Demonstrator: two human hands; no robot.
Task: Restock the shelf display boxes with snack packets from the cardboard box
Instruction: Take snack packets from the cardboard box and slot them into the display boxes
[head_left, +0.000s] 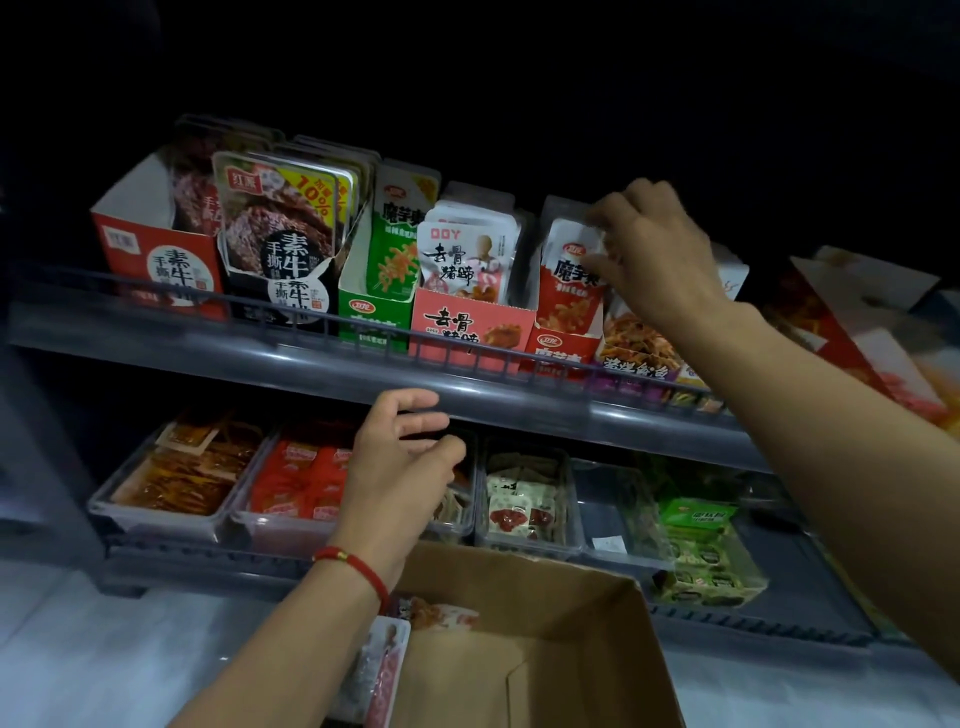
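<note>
On the upper shelf my right hand (652, 247) grips the tops of the red snack packets (569, 280) standing in the red display box (561, 348). To the left stand a pink display box (470, 330) with white packets, a green display box (371, 317), a black one (280, 301) and a red one (156, 254). My left hand (400, 465), with a red bracelet at the wrist, hovers below the upper shelf rail with loosely curled fingers and holds nothing. The open cardboard box (545, 639) sits at the bottom, with a few packets (384, 670) at its left side.
The grey upper shelf rail (260, 343) runs across the front. On the lower shelf sit several clear plastic trays (166, 514) of loose snacks and a green pack (698, 519). More boxes (857, 322) stand at the far right. The surroundings are dark.
</note>
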